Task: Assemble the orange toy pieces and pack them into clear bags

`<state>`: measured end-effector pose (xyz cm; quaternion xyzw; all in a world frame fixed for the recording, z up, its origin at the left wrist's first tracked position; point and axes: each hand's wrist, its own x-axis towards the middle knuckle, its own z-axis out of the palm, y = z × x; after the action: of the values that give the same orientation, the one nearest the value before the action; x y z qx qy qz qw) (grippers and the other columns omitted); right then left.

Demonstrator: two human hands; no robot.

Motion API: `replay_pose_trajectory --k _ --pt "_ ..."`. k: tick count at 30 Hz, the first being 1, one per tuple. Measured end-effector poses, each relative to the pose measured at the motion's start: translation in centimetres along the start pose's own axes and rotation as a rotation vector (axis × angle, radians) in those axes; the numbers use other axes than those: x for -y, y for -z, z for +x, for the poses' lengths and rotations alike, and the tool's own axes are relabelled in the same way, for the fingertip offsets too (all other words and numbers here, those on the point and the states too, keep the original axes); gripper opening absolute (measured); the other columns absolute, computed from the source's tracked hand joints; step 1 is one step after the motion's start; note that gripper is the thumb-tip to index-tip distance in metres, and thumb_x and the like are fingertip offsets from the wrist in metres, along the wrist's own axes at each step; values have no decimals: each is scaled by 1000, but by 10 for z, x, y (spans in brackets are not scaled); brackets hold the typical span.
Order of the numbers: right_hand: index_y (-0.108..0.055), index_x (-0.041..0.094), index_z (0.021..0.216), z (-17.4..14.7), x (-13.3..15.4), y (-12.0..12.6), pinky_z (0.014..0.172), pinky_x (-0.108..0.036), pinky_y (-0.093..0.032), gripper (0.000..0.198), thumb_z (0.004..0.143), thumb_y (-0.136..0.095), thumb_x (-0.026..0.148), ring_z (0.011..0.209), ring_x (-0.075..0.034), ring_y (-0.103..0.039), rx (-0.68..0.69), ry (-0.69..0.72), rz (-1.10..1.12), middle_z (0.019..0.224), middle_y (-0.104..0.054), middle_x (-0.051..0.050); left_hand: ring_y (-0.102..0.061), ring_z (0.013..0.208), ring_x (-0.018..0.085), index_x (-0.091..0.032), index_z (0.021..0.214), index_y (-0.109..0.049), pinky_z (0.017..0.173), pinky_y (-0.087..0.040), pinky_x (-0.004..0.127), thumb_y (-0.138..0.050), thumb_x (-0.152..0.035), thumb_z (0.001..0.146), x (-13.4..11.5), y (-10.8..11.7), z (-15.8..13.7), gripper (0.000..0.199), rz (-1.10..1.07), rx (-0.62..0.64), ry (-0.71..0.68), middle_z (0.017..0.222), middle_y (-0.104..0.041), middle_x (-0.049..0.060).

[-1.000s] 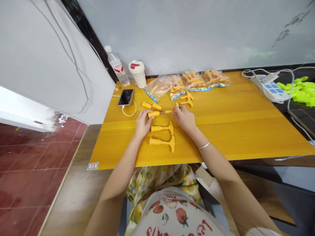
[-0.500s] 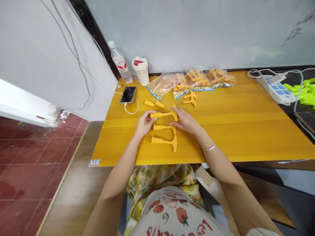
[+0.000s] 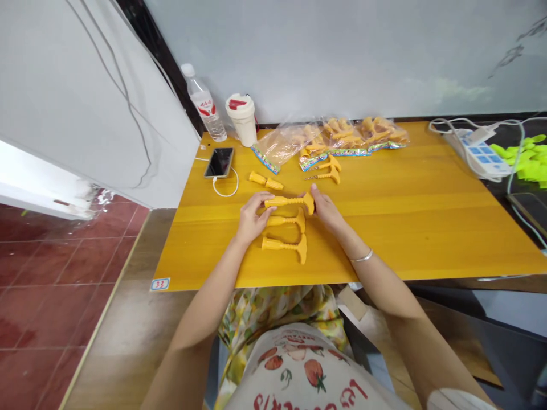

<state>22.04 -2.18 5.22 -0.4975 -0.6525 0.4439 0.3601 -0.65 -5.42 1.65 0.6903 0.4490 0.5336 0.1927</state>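
Note:
My left hand (image 3: 253,218) is closed on the sleeve end of a yellow T-handled corkscrew (image 3: 290,201). At its other end my right hand (image 3: 327,210) has its fingers on the T-handle. The corkscrew lies sideways between my hands, its shaft covered in yellow. Just nearer to me, a second capped corkscrew (image 3: 285,220) lies on the table, close to my left fingers. Below that rests a third corkscrew (image 3: 287,245). Beyond my hands are two loose yellow sleeves (image 3: 274,184) and two corkscrews with bare metal spirals (image 3: 328,175).
Clear bags of yellow corkscrews (image 3: 342,136) lie along the back of the yellow table (image 3: 405,228). At the left stand a water bottle (image 3: 205,108) and a white cup (image 3: 242,122), near a phone (image 3: 219,163) on a cable. A power strip (image 3: 481,154) sits at the right.
The held corkscrew has shifted slightly right. My right hand has moved right along with the handle, its fingers drawn closer together. My left hand still grips the sleeve end.

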Motion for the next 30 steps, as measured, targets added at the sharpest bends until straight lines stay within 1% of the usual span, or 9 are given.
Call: replay_pose_trajectory --k 4,7,9,13,17,20,25,28,30 --pt "-54 21 132 5 -13 7 61 -30 -48 56 99 -34 62 58 -15 -52 -107 281 -44 78 -61 -3 -67 92 15 -20 109 -65 81 -56 25 -69 -42 86 10 0 0 32 -74 -63 130 103 -69 7" --pt "-62 22 122 6 -16 13 74 -32 -50 46 98 -44 57 74 -17 -57 -85 474 -273 99 -62 -9 -67 87 14 -19 109 -65 80 -56 25 -70 -42 85 13 1 -1 33 -82 -72 149 100 -69 6" --pt "-67 20 98 6 -14 13 75 -32 -48 45 97 -45 58 76 -18 -55 -87 491 -361 92 -60 -9 -68 92 15 -20 109 -65 81 -56 26 -69 -43 86 12 0 -2 33 -70 -61 128 103 -69 7" --pt "-53 20 63 3 -6 6 60 -27 -37 63 94 -37 72 60 -13 -41 -29 246 -277 60 -41 1 -67 108 20 -20 109 -65 86 -56 30 -66 -41 89 7 1 -3 29 -3 -41 27 110 -69 9" --pt "-54 19 62 2 -3 0 48 -26 -25 70 84 -37 83 47 -9 -27 153 -90 15 49 -29 6 -66 109 20 -20 107 -65 87 -56 32 -62 -40 92 1 4 -2 25 85 -19 -53 112 -70 10" --pt "-57 18 66 4 -7 -1 47 -26 -28 70 88 -33 80 44 -10 -31 140 -121 40 46 -32 6 -66 109 21 -20 106 -66 86 -56 33 -63 -42 91 3 4 -1 27 92 -18 -46 112 -70 10" --pt "-63 16 115 8 -18 9 71 -34 -51 51 100 -33 55 67 -17 -58 -166 305 -249 90 -64 -10 -69 100 19 -21 110 -65 84 -56 30 -68 -45 87 15 2 -1 33 -9 -69 96 109 -70 9" --pt "-58 23 130 9 -22 14 90 -40 -53 41 101 -38 44 97 -21 -64 -146 542 -354 129 -57 -16 -69 95 18 -20 109 -66 84 -57 29 -69 -46 85 16 2 -1 35 -58 -75 167 106 -71 8" --pt "-60 24 126 9 -23 13 96 -40 -51 37 102 -38 42 111 -23 -61 -86 611 -378 130 -58 -15 -69 96 17 -20 108 -66 85 -56 28 -70 -46 85 15 1 -2 35 -74 -67 175 106 -71 7"
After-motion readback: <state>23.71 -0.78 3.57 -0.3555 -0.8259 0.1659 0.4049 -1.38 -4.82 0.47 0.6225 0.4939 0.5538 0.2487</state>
